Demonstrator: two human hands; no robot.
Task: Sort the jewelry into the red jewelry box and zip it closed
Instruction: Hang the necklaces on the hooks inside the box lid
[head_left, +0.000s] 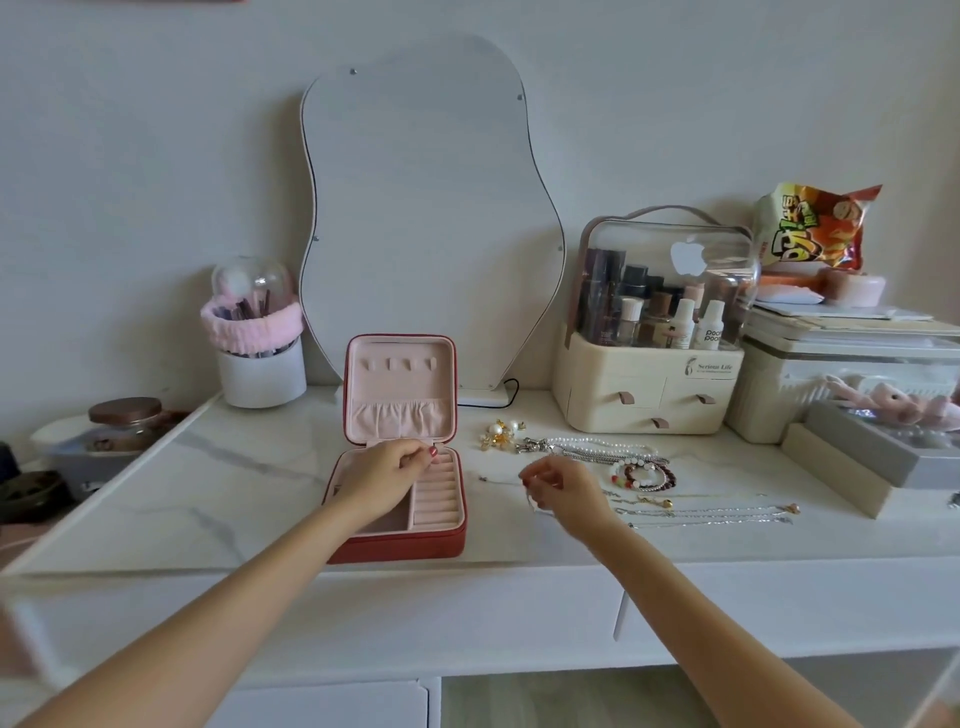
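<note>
The red jewelry box (400, 540) sits open on the white table (234, 483), the left hand (387, 475) over it with fingers curled, while the right hand (563, 491) pinches a thin chain (498, 480) beside the bracelets (647, 475).

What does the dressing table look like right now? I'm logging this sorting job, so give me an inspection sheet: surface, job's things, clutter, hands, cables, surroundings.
Surface: white marble-look tabletop, drawers below.
Job's things: red jewelry box open, lid upright, pink lining; pearl brooch, pearl necklace, beaded bracelets and thin chains lie loose to its right.
Clutter: cosmetics organizer, brush holder, snack bag, grey tray, jar.
Hands: left hand over the box, fingertips pinched, anything held too small to tell; right hand pinches a thin chain.
Cables: black cable at the mirror base.
Surroundings: wavy mirror against a pale wall.
</note>
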